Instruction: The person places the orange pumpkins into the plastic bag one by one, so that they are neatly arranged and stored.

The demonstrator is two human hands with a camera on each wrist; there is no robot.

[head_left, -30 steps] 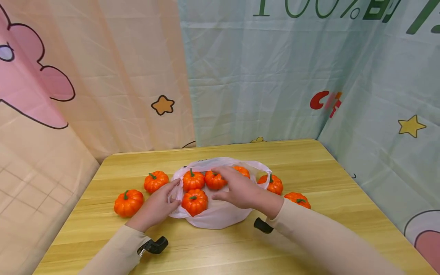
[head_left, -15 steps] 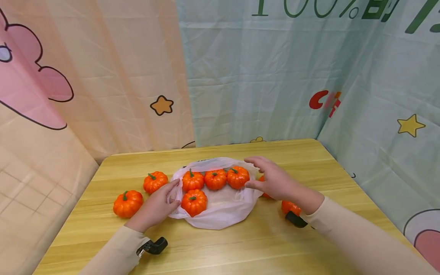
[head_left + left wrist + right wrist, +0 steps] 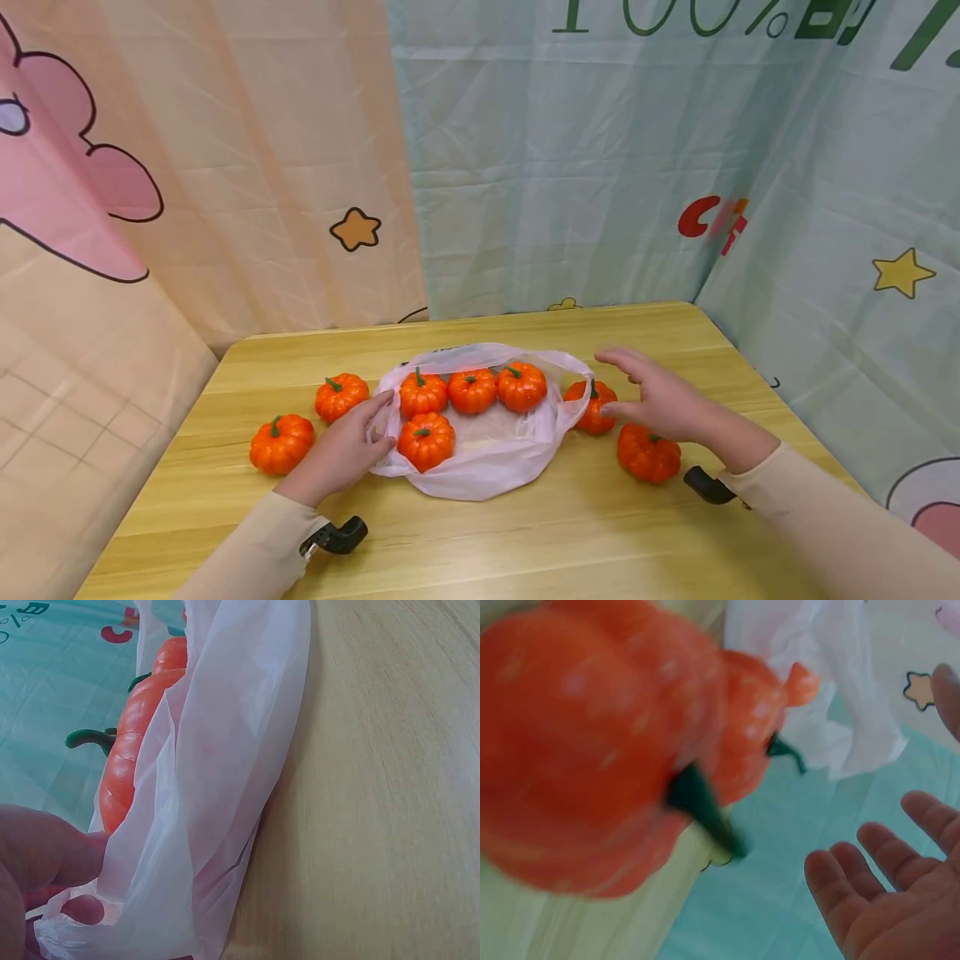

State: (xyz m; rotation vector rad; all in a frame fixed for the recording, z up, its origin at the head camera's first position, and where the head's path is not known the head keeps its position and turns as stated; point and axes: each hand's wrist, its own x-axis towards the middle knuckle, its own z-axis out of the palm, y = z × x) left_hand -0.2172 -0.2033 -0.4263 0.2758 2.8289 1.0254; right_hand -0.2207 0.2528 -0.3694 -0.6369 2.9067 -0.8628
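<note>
A white plastic bag lies spread on the table, its mouth facing up. Several small orange pumpkins with green stems sit inside it. My left hand holds the bag's left rim; in the left wrist view the thumb lies over the thin plastic. On the other side my right hand hovers with fingers spread and holds nothing. It is just right of a pumpkin beside the bag's right rim and above a second pumpkin. Both loom large in the right wrist view.
Two more pumpkins, one at the front and one farther back, stand left of the bag. The wooden table ends at printed cloth curtains behind and at both sides.
My right hand has left the pumpkins inside the bag and moved right, past the rim, to the pumpkins outside. My left hand stays at the bag's left rim.
</note>
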